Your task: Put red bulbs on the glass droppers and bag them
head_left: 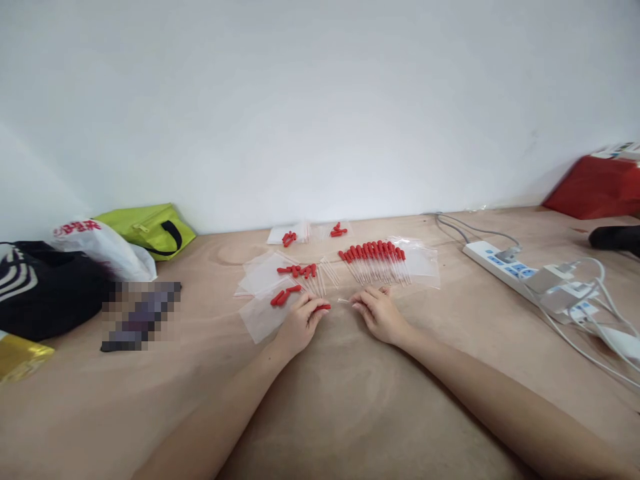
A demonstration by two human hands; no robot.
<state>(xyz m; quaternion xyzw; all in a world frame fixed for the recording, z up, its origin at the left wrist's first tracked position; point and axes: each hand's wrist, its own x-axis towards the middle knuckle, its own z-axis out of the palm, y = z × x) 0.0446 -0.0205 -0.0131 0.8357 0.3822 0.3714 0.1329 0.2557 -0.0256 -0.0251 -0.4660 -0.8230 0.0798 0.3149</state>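
Over the middle of the table my left hand (301, 325) pinches a red rubber bulb (323, 307). Facing it across a small gap, my right hand (381, 315) has its fingers closed on a thin clear tube (343, 301) that points toward the bulb. Beyond my right hand lies a row of droppers (376, 257), red bulbs fitted on clear tubes. Loose red bulbs (286, 295) rest on a clear plastic bag (260, 319) beside my left hand. Several bare tubes (329, 270) lie behind, near another cluster of bulbs (299, 270).
Two small bulb piles (289, 238) sit on bags near the wall. At right are a white power strip (500, 261) with chargers and cables, and a red bag (595, 187). At left stand a lime-green bag (150, 227), a white plastic bag (113, 250) and a black bag (50, 290).
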